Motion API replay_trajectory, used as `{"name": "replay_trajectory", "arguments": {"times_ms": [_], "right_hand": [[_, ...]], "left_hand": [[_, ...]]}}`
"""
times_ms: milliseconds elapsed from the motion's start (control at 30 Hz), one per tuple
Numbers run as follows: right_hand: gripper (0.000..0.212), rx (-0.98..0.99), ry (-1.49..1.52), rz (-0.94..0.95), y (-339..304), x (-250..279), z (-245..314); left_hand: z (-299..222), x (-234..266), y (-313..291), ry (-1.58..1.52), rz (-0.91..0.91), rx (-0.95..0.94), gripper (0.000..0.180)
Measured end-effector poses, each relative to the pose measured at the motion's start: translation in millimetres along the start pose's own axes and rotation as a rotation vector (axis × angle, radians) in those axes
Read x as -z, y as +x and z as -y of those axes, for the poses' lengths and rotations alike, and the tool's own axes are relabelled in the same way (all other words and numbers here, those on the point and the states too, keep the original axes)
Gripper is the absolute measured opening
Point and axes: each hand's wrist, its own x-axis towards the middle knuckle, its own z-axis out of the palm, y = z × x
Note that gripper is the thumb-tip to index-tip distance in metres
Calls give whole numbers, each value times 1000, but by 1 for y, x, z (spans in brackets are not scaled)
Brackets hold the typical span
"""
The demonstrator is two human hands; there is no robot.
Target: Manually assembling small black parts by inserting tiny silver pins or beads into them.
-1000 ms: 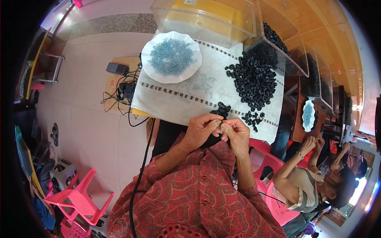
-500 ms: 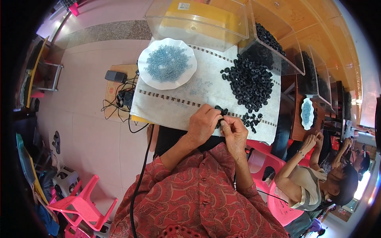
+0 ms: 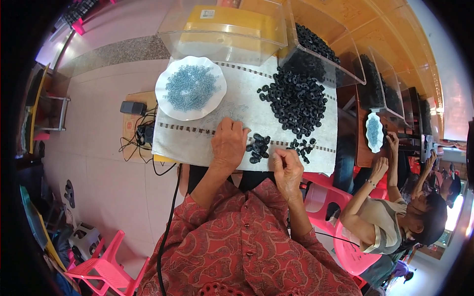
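- At lower left, on the floor: pink chair [image 3: 109, 261].
- Farther in, on the floor beside the table: cables [image 3: 144, 135] in a tangle, with a dark block [image 3: 133, 108] just beside them.
- Below: black cord [image 3: 168, 237], runs down along the left of the red shirt [image 3: 247, 241].
- On the cloth [image 3: 242, 93], toward its far left corner: white plate [image 3: 190, 116] with a wavy rim, holds a heap of bluish bits [image 3: 191, 88].
- Behind, at the far edge: clear box [image 3: 222, 39].
- Right of the plate: loose bits [image 3: 227, 109], lie scattered on the cloth.
- Left hand [image 3: 228, 143]: rests back up over the striped band, fingers toward the loose bits; fingertips hidden, so cannot tell whether wide, narrow or holding any.
- Between the hands: black cluster [image 3: 257, 148], lies on the cloth near its front edge, apart from the larger heap.
- Right hand [image 3: 288, 170]: hangs at the front edge, fingers curled in toward the thumb; narrow, but cannot tell whether holding anything.
- Just beyond: a few black parts [image 3: 302, 149], then the black pile [image 3: 298, 101], spread before a clear bin [image 3: 340, 69].
- At far right: second plate [image 3: 374, 133] on a brown table, near a co-worker's hand [image 3: 379, 169].
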Motion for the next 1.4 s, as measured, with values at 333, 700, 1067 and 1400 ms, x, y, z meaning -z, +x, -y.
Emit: {"name": "replay_trajectory", "arguments": {"times_ms": [333,700,1067,1400], "right_hand": [[7,-24,-205,-163,25,26,-40],[17,-162,-409,-39,31,28,-45],[18,-144,-351,-62,42,11,-32],[24,-49,-499,-54,59,-16,-25]], "left_hand": [[1,-4,-1,26,-2,-18,15],[-1,-2,-2,63,31,-93,14],[3,1,-5,20,20,-94,16],[3,14,-8,-412,-60,-38,13]]}}
